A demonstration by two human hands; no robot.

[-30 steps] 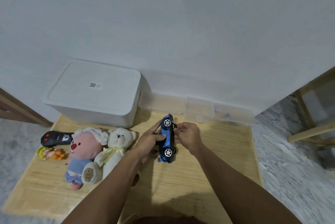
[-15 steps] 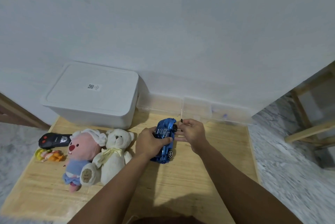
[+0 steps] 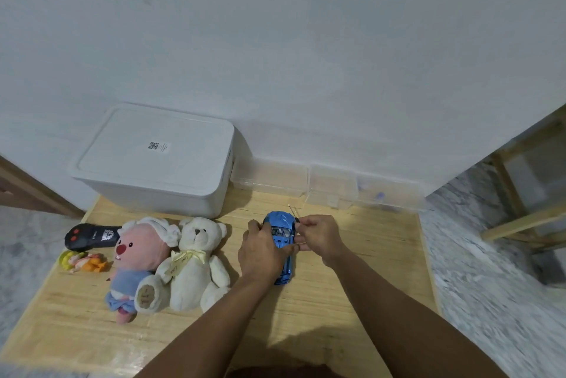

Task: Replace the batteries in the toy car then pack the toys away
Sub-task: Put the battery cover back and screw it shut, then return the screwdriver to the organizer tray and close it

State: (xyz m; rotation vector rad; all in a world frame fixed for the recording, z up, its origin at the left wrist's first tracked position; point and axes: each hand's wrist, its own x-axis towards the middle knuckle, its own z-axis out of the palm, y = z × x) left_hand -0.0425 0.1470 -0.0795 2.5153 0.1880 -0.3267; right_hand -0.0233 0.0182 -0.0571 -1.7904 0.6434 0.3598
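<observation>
A blue toy car (image 3: 281,232) stands on its wheels on the wooden table (image 3: 352,295), roof up, nose pointing away from me. My left hand (image 3: 260,250) grips the car from its left side, thumb across the roof. My right hand (image 3: 318,235) is at the car's right side and pinches a thin screwdriver (image 3: 293,213) whose metal tip sticks up and away. No batteries are visible.
A white lidded storage box (image 3: 153,163) stands at the back left. Clear plastic boxes (image 3: 330,186) line the wall behind the car. A pink plush (image 3: 137,258), a white teddy bear (image 3: 196,258), a black remote control (image 3: 88,236) and a small yellow-orange toy (image 3: 82,262) lie at left.
The car was on its side with its wheels facing right; it has been turned over and now stands upright on the table. Both hands stayed on it.
</observation>
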